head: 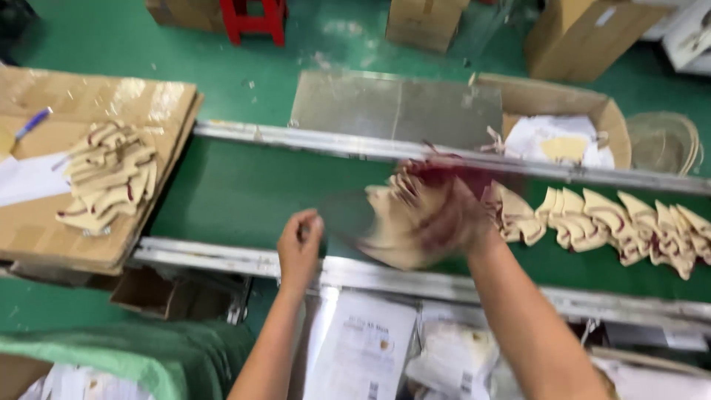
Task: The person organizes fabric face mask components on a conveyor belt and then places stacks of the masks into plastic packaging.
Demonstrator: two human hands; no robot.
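You are gathering a stack of beige cut pieces (415,215) over the green conveyor belt (244,196).
Your right hand (452,218) is clamping the stack (blurred); your left hand (300,244), fingers pinched together, is hovering at the belt's near rail, needing to steady the stack.

The green belt (237,196) lies bare left of the left hand (299,244), open between its two metal rails (311,141). To the right, a row of tan pieces (622,222) crowds the belt, and the blurred right hand (444,215) with its bundle fills the middle
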